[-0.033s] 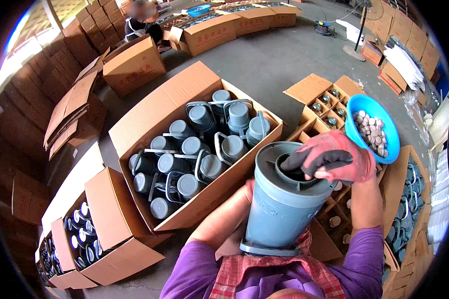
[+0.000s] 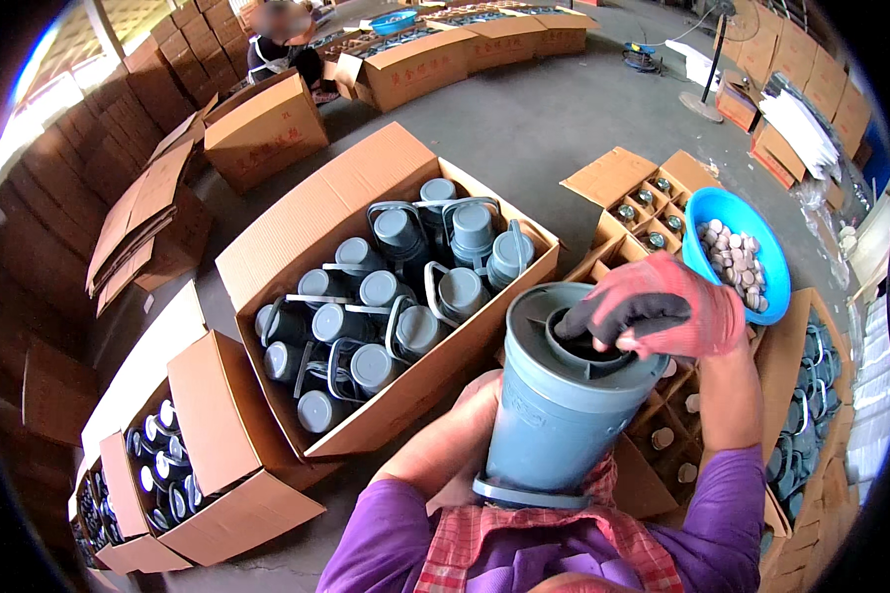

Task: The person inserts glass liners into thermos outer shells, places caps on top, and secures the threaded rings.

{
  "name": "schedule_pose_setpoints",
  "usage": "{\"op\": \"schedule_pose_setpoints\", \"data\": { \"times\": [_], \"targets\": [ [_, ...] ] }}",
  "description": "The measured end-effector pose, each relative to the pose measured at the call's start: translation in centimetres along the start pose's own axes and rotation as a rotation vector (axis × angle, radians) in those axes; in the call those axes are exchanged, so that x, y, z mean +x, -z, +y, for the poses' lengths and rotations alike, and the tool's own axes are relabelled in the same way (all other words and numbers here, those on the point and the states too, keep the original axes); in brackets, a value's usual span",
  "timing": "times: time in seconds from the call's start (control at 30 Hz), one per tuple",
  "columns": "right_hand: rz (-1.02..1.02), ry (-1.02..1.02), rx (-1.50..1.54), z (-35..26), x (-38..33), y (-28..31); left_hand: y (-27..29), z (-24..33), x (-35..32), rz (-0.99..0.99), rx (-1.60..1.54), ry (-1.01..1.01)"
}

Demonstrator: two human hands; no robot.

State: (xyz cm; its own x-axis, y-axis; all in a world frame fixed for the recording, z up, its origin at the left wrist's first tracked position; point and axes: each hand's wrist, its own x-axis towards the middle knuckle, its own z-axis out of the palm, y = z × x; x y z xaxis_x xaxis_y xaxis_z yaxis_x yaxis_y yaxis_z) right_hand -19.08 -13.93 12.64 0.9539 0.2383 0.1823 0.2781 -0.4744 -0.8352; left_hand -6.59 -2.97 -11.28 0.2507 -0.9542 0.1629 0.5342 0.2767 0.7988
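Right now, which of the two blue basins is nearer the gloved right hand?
The blue basin holding pale round pieces, just beyond the right hand; the other blue basin sits far off, near the picture's top edge.

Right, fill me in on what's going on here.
A person has a large blue-grey container tilted in front of them. The gloved right hand is over its top, fingers at the round opening; whether they grip anything inside is hidden. The bare left hand is against its left side, mostly out of sight. Ahead stands an open cardboard box of grey jugs, and to the right a blue bowl of round caps.
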Motion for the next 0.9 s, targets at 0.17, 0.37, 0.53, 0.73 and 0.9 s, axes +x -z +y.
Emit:
{"op": "schedule_pose_setpoints", "data": {
  "times": [0.17, 0.37, 0.53, 0.73, 0.9],
  "targets": [
    [0.160, -0.328, -0.356, -3.4, 0.4, -2.3, -1.7, -2.4, -2.0, -0.121, 0.156, 0.075],
    [0.370, -0.566, -0.214, -0.7, -3.6, -1.9, -2.2, -0.9, -8.1, 0.203, 0.819, -0.086],
    [0.839, -0.362, 0.185, 2.8, -5.1, -3.7, -2.4, 1.3, -10.5, 0.429, 0.755, 0.071],
    [0.662, -0.315, 0.138, 10.4, -11.4, -14.7, 1.0, 1.9, -11.0, 0.800, 0.245, 0.274],
    [0.360, -0.381, -0.621, 9.0, -17.0, -18.6, 5.9, -1.8, -13.1, 0.780, 0.028, 0.004]
  ]
}}
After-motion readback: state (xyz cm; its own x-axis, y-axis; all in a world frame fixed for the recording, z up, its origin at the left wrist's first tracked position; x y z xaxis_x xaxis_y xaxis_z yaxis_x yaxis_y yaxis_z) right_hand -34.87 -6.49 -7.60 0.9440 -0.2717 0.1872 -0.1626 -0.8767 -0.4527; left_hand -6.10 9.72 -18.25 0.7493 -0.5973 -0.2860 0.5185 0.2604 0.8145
